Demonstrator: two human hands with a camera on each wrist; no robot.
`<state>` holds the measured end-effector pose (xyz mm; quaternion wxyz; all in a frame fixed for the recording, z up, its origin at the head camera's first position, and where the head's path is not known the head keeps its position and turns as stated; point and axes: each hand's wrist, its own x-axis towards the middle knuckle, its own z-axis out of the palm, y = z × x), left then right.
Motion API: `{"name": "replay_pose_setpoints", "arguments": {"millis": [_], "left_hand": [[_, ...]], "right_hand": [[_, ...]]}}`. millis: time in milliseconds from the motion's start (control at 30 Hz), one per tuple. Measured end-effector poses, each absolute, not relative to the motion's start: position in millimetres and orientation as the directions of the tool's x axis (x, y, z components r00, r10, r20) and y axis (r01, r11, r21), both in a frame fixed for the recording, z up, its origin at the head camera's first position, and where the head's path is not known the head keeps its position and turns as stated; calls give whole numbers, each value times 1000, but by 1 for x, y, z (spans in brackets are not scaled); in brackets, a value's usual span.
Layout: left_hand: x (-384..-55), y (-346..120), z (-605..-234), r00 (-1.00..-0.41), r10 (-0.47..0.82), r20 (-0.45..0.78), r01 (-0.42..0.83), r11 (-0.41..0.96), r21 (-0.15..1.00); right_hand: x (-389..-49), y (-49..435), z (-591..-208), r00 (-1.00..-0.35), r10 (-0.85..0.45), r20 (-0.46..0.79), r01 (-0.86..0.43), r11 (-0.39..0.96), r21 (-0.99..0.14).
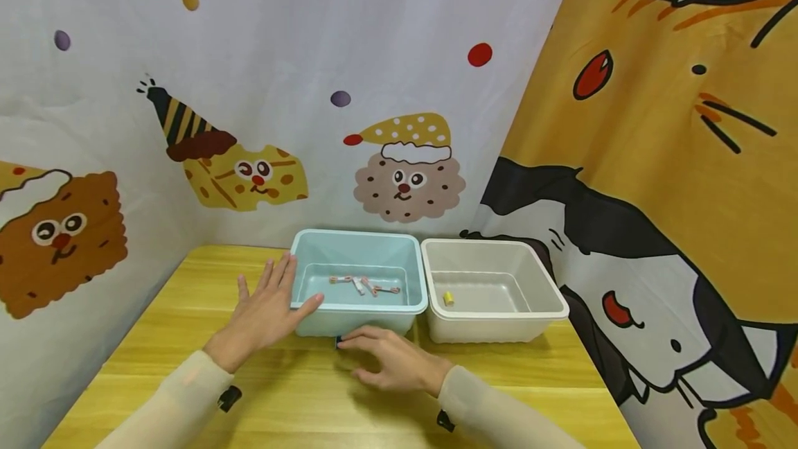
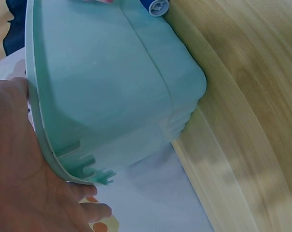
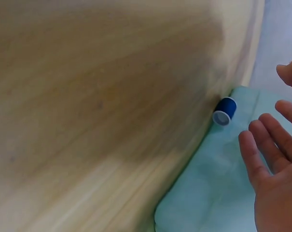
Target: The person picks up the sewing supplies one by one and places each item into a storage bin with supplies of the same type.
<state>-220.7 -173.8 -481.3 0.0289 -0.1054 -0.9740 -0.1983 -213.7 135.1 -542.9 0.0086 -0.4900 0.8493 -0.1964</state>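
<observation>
A small spool of dark blue thread (image 3: 224, 111) lies on the wooden table against the front of a light blue plastic bin (image 1: 358, 321). My right hand (image 1: 395, 362) is just beside the spool, its fingers (image 3: 261, 154) extended and apart from it in the right wrist view. My left hand (image 1: 264, 310) rests at the bin's left front corner, fingers spread, touching the rim (image 2: 37, 116). Inside the bin lie several small pink-and-white pieces (image 1: 358, 285), too small to name surely. In the head view the spool (image 1: 339, 342) shows only partly past my right fingertips.
To the right of the blue bin stands a white bin (image 1: 492, 330) with a small yellow spool (image 1: 448, 298) inside. The wooden table (image 1: 299, 407) stretches in front of both. Cartoon-printed curtains (image 1: 268, 54) hang behind and at the sides.
</observation>
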Motion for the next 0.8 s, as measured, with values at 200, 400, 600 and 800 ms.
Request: {"name": "replay_pose_setpoints", "arguments": {"millis": [200, 400, 600, 800], "left_hand": [[-221, -175, -480, -976, 196, 97, 218, 899, 381], [-222, -177, -482, -976, 195, 99, 218, 894, 390], [-223, -177, -483, -975, 195, 103, 220, 894, 389], [-222, -177, -482, -975, 198, 99, 221, 893, 391]], "right_hand": [[-219, 127, -550, -521, -845, 120, -828, 466, -312], [-221, 120, -556, -515, -853, 89, -833, 473, -286], [-221, 117, -559, -520, -851, 75, -835, 487, -254], [-221, 117, -560, -525, -848, 72, -834, 496, -241]]}}
